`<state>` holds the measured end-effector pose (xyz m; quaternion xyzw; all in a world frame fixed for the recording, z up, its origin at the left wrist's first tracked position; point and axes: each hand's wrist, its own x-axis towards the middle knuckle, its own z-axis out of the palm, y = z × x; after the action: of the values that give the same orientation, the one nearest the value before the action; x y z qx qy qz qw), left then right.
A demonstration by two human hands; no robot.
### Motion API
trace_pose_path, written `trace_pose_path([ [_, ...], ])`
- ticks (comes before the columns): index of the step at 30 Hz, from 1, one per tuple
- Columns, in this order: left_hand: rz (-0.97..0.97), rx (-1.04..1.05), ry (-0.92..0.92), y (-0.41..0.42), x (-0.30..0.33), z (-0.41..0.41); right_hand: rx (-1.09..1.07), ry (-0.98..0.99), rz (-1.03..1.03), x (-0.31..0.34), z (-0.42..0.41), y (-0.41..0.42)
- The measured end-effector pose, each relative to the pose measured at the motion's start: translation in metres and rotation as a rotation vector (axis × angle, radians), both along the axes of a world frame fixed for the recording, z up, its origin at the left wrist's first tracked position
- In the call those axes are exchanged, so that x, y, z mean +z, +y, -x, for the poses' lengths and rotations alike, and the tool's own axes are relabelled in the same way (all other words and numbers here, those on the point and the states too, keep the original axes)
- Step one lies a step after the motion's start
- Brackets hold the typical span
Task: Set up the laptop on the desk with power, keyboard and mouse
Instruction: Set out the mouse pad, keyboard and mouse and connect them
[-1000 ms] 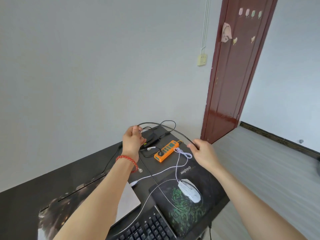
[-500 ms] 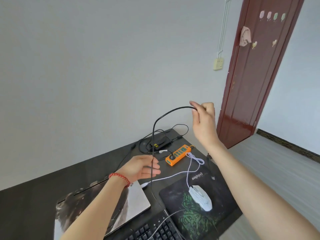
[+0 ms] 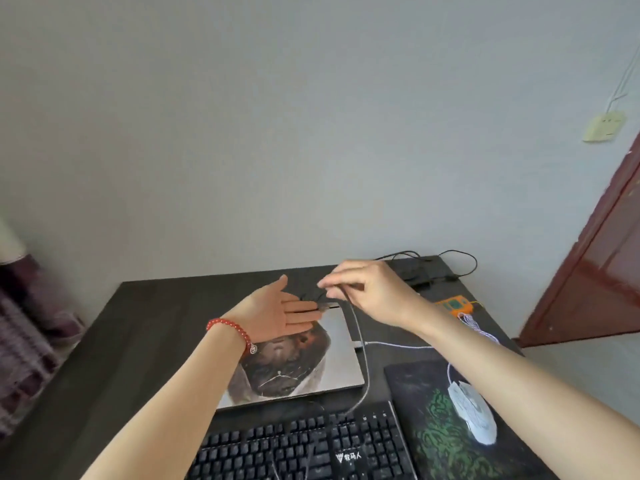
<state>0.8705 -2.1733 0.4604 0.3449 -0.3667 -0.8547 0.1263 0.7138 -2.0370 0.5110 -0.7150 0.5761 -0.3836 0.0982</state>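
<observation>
The right hand (image 3: 370, 292) has a pinching grip on a black cable (image 3: 360, 344) above the closed laptop (image 3: 332, 355). The left hand (image 3: 280, 311) lies released, palm up, fingers straight.

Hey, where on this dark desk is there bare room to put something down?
The dark desk is bare left of the closed silver laptop, out to its left edge, and along the wall behind the left hand. The right side is crowded: black keyboard, green-patterned mouse pad with white mouse, orange power strip and black cables.
</observation>
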Motion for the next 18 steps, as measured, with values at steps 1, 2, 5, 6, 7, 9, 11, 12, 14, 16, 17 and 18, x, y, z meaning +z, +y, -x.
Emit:
trace_pose_path([
  [1, -0.067, 0.087, 0.046, 0.003, 0.001, -0.004, 0.062, 0.024, -0.062, -0.011, -0.009, -0.001],
  [2, -0.131, 0.215, 0.091, 0.005, 0.001, -0.012, 0.117, 0.059, -0.132, -0.024, -0.02, -0.003],
  [5, -0.15, 0.539, 0.076, 0.007, -0.011, -0.04, 0.234, 0.1, -0.333, -0.062, -0.038, -0.012],
  [6, -0.085, 0.553, 0.024, 0.01, -0.014, -0.053, 0.252, 0.058, -0.39, -0.071, -0.042, -0.016],
  [7, 0.004, 0.545, -0.043, 0.014, -0.02, -0.069, 0.25, -0.006, -0.433, -0.081, -0.048, -0.021],
  [9, 0.196, 0.462, -0.162, 0.023, -0.025, -0.097, 0.14, -0.09, -0.396, -0.097, -0.053, -0.033],
  [11, 0.331, 0.368, -0.261, 0.034, -0.032, -0.127, 0.034, -0.045, -0.342, -0.114, -0.064, -0.049],
  [12, 0.38, 0.327, -0.287, 0.039, -0.035, -0.142, 0.026, 0.005, -0.343, -0.122, -0.071, -0.057],
  [14, 0.463, 0.279, -0.345, 0.048, -0.044, -0.17, 0.097, 0.138, -0.345, -0.135, -0.093, -0.073],
  [16, 0.567, 0.25, -0.408, 0.056, -0.05, -0.194, 0.177, 0.3, -0.362, -0.145, -0.119, -0.086],
  [17, 0.608, 0.253, -0.431, 0.06, -0.053, -0.207, 0.205, 0.36, -0.382, -0.15, -0.134, -0.092],
  [18, 0.637, 0.269, -0.445, 0.061, -0.056, -0.219, 0.228, 0.39, -0.406, -0.154, -0.148, -0.097],
])
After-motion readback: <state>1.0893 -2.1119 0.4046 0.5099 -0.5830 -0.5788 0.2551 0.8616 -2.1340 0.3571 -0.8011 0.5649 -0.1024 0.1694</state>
